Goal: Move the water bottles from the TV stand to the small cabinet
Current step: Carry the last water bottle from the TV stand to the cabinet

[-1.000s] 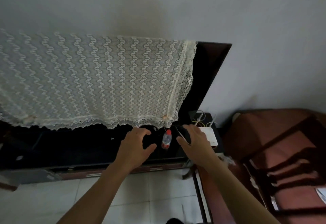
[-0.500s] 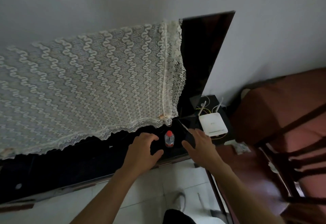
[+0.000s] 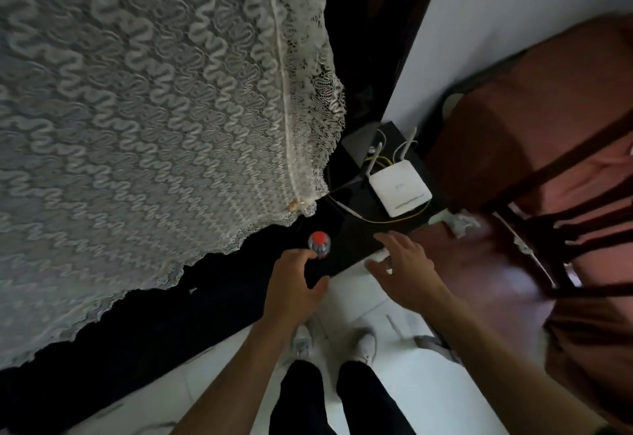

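Observation:
A small clear water bottle (image 3: 320,243) with a red cap stands upright on the black TV stand (image 3: 212,301), near its right end. My left hand (image 3: 294,284) reaches it from the front, fingertips at the bottle's near side and thumb spread out to the right; the fingers are not wrapped round it. Off to the right, my right hand (image 3: 404,266) hovers over the stand's front right corner with fingers spread and nothing in it. No small cabinet can be made out.
A white lace cloth (image 3: 154,119) drapes over the dark TV behind the bottle. A white router (image 3: 399,191) with antennas and cables sits at the stand's right end. Reddish wooden chairs (image 3: 548,174) crowd the right side. My feet stand on pale floor tiles (image 3: 404,386).
The view has tilted down and moved closer. My left hand has advanced to the bottle's side. My right hand has drifted right, away from the bottle.

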Motion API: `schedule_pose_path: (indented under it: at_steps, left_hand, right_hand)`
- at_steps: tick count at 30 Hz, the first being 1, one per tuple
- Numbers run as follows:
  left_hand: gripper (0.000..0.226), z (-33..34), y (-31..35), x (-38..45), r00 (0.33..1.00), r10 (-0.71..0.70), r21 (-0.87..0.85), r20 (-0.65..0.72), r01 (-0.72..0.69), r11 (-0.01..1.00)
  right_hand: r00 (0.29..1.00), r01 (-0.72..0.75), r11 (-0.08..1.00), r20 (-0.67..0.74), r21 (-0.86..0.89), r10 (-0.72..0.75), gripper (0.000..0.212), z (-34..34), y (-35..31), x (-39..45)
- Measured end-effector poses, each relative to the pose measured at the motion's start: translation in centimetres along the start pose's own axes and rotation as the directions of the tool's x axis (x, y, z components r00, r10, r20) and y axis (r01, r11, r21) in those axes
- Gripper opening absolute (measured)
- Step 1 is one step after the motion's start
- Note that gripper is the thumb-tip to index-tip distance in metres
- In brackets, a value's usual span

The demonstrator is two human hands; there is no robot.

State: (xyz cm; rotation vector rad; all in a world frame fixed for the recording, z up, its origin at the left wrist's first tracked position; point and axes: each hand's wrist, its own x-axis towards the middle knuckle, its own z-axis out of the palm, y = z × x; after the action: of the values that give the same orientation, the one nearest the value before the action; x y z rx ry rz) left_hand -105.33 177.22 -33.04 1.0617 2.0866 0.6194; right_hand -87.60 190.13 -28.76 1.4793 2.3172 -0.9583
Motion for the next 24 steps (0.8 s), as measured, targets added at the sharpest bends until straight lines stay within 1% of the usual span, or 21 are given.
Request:
schedule_pose_path:
  at_steps: [3, 6, 8, 11, 15, 17, 21, 24]
  left_hand:
    - [0.045, 0.8, -2.0, 1.9, 1.000, 0.025, -0.033, 0.012, -0.025, 0.999]
    - [0.045, 1.8, -4.2, 4.3, 0.999, 0.035, -0.031, 0.012, -0.035, 0.999]
    - [0.051, 2.7, -5.6, 5.7, 1.000, 0.012, -0.049, 0.017, -0.011, 0.999]
    - [0.062, 4.3, -7.3, 7.8, 1.000, 0.002, -0.069, 0.028, 0.000, 0.998]
    - [0.073, 7.1, -9.0, 10.5, 0.999, 0.027, -0.071, 0.024, -0.025, 0.997]
    - [0.077, 8.6, -10.0, 11.6, 1.000, 0.031, -0.064, 0.003, -0.030, 0.997]
    - [0.076, 11.0, -11.7, 13.7, 0.999, 0.044, -0.093, -0.032, -0.047, 0.995]
    - [0.073, 12.4, -12.3, 15.2, 0.991, 0.056, -0.110, -0.120, -0.069, 0.991]
  right_hand:
    - [1.000, -0.010, 1.000, 0.014, 0.030, 0.010, 0.064, 2.4, 0.5, 0.9]
    - [0.999, -0.033, 0.998, 0.026, 0.058, 0.032, 0.065, 5.0, 1.0, 2.7]
    - [0.999, -0.052, 0.996, 0.021, 0.074, 0.050, 0.067, 6.7, 1.4, 3.8]
    - [0.996, -0.089, 0.988, -0.008, 0.126, 0.091, 0.079, 9.0, 2.2, 5.3]
    - [0.991, -0.127, 0.976, -0.010, 0.176, 0.131, 0.064, 11.6, 3.7, 7.1]
    - [0.990, -0.130, 0.974, -0.024, 0.187, 0.137, 0.062, 12.7, 4.4, 7.9]
    - [0.986, -0.139, 0.963, -0.055, 0.233, 0.156, 0.061, 14.4, 5.9, 8.9]
    - [0.980, -0.163, 0.952, -0.072, 0.260, 0.187, 0.061, 15.5, 7.1, 9.4]
